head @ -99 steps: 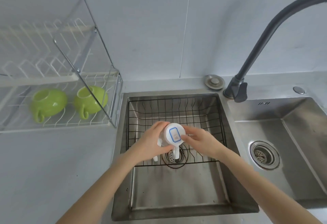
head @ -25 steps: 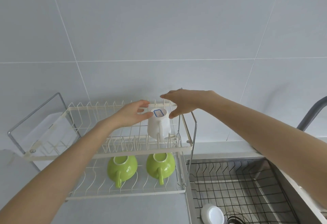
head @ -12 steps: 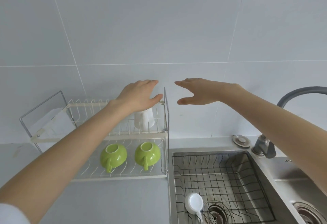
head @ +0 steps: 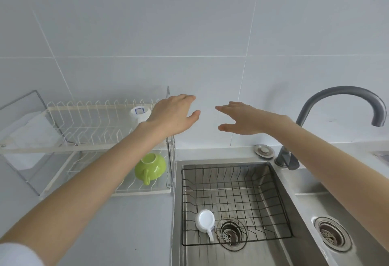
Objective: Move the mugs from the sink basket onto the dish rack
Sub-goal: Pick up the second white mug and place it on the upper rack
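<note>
A white mug with a blue label [head: 139,114] stands upside down on the upper tier of the white wire dish rack [head: 88,118]. A green mug [head: 150,167] lies on the lower tier; my left forearm hides whatever is beside it. Another white mug [head: 204,221] rests upside down in the black wire sink basket [head: 248,190], near its front left corner. My left hand [head: 173,116] hovers open just right of the racked white mug, holding nothing. My right hand [head: 245,120] is open in front of the wall, above the sink.
A dark grey curved faucet [head: 336,106] rises at the right of the left sink. A second sink bowl with a drain [head: 332,236] lies at the far right. A round metal cap [head: 264,151] sits on the counter behind the sink. Grey counter [head: 126,223] stretches below the rack.
Since the earliest frame, both hands carried the labelled white mug from the basket to the rack's upper tier and let go. Both hands have since moved right, off the rack.
</note>
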A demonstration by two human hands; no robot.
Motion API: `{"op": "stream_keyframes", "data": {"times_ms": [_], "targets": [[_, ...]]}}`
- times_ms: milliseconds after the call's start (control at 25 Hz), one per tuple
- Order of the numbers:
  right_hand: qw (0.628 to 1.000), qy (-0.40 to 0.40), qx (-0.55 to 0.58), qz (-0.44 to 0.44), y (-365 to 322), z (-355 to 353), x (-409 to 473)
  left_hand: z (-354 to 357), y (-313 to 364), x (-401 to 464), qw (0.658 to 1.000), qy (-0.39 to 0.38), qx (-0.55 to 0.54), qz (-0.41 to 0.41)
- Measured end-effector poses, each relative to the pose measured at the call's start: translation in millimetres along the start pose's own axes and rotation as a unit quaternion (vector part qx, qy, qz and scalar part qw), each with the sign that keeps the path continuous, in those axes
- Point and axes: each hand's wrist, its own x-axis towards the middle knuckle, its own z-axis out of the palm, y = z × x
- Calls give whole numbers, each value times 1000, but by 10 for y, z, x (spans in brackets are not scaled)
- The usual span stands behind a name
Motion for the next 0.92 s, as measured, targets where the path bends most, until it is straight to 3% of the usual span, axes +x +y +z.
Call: {"op": "stream_keyframes", "data": {"times_ms": [200,480,760,920], "targets": [[997,-36,68,26,295,501,32,499,245,-57,997,-32,-59,-34],[977,-94,183,57,490,1404,99,1455,329,-224,971,-177,-142,-72],[942,-190,260,92,501,2317,261,2456,216,-448,913,-302,-228,-154],[915,-237,304,122,498,2729,381,2874,198,-554,873,-336,-270,-230]]}}
